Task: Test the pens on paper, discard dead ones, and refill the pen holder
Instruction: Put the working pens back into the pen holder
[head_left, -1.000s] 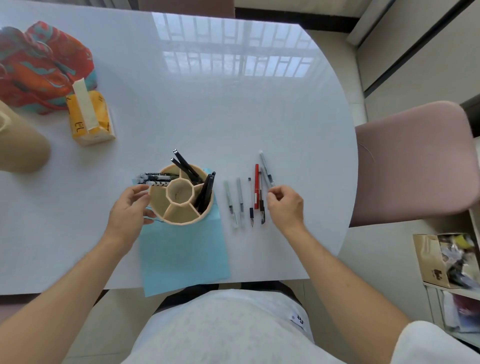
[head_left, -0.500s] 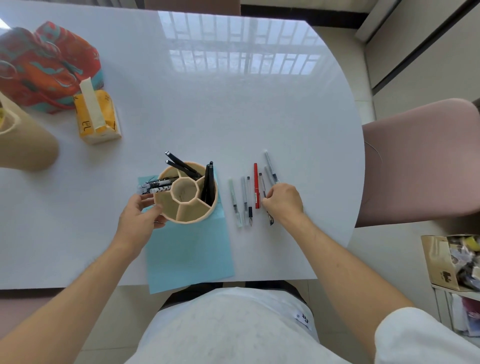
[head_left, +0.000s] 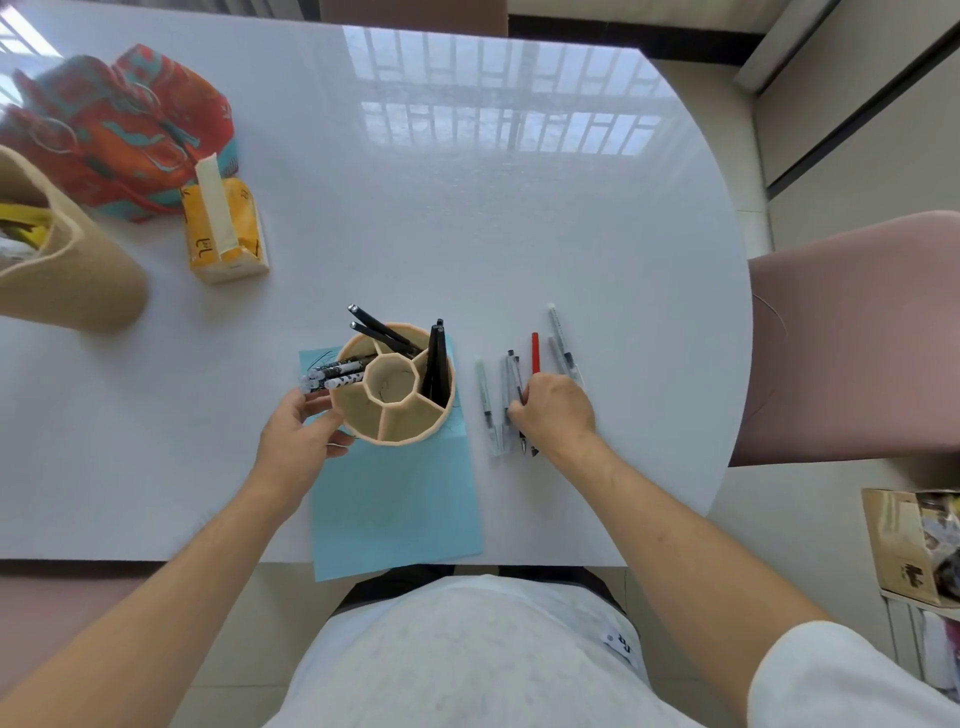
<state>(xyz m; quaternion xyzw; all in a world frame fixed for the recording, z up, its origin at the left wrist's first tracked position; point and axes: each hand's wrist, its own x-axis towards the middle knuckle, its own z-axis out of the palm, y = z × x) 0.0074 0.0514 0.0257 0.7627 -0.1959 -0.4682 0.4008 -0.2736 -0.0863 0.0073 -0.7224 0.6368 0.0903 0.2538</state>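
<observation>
In the head view the right hand (head_left: 556, 410) lies over the middle of a row of loose pens (head_left: 511, 400) on the white table (head_left: 467, 234), hiding their mid-lengths; its fingers curl down onto them, seemingly pinching a dark-tipped pen, though which one it grips is hard to make out. Only the upper half of the red pen (head_left: 535, 353) shows above the knuckles. The left hand (head_left: 301, 441) cups the near-left wall of the tan pen holder (head_left: 400, 431), fingers loosely bent against it. The holder stands on the far end of a light-blue paper (head_left: 395, 509), whose near edge overhangs the table. Black pens (head_left: 436, 364) lean in its right and far compartments, and patterned black-and-white pens (head_left: 332, 376) poke out to the left. Farther left sit an orange tissue pack (head_left: 223, 234) with print too small to read, a colourful cloth bag (head_left: 114, 130), and a beige container (head_left: 62, 270) cut off by the frame. A pink chair (head_left: 857, 338) stands at the right.
</observation>
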